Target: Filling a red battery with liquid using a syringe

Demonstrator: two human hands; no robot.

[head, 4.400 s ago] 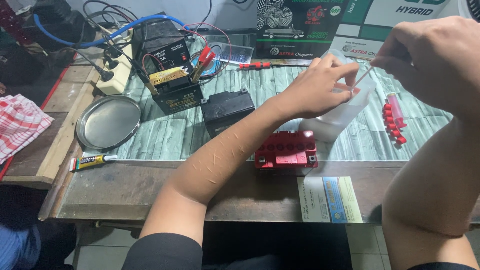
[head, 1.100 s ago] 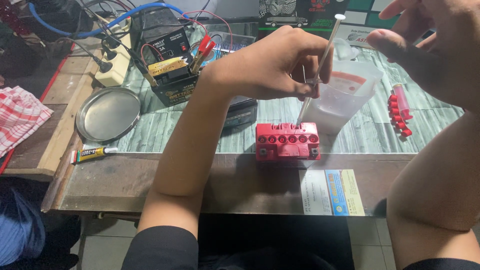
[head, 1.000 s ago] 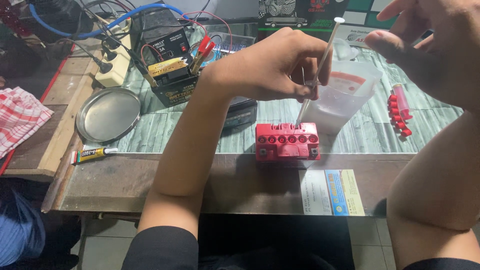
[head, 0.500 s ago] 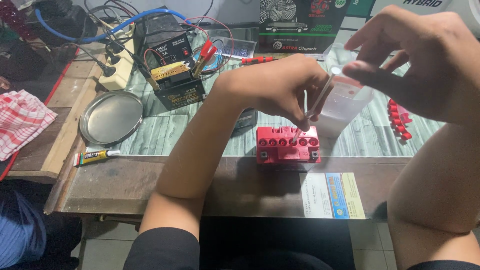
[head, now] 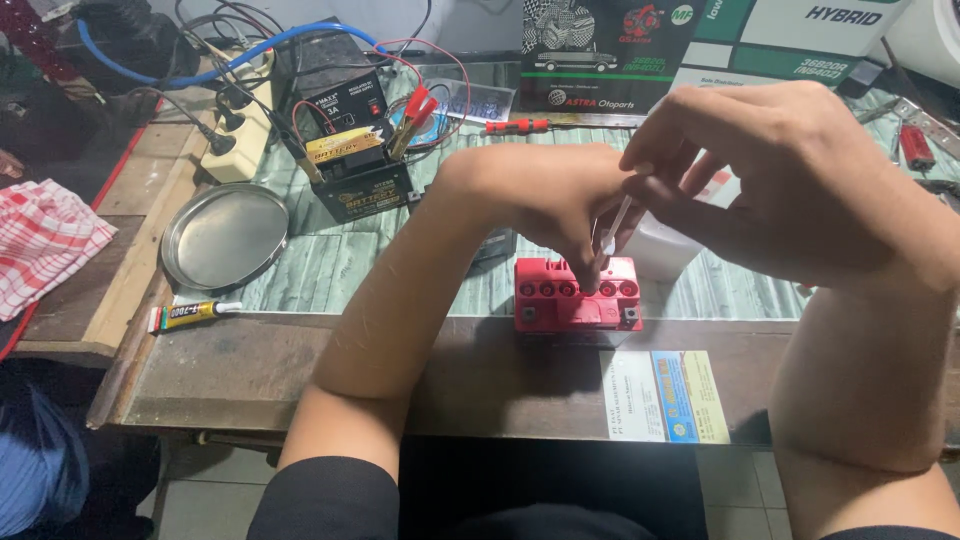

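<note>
From the head camera, the left hand (head: 545, 205) reaches down over a small red battery (head: 578, 294) that sits at the near edge of the patterned mat on the desk (head: 300, 370); its fingers (head: 585, 262) are pinched together on a thin white tube (head: 612, 228) whose lower end meets the row of round ports on the battery's top. The right hand (head: 800, 185) hovers just above and to the right, its fingers curled close around the tube's upper end — whether they truly grip it cannot be told. Behind the hands stands a translucent white container (head: 665, 245), mostly hidden. Farther back on the left sits a black battery (head: 360, 180) with a yellow label band, red clips and wires on its terminals, and a black boxy charger (head: 335, 85) behind it. At the back edge lean a dark printed carton (head: 600, 50) and a green-and-white carton (head: 790, 40). A flat rectangular card (head: 665, 395) — white, blue and yellow panels — lies on the desk's near edge. To the left are a round metal dish (head: 225, 235), a small yellow glue tube (head: 195, 315) and a red-checked cloth (head: 45, 245).
</note>
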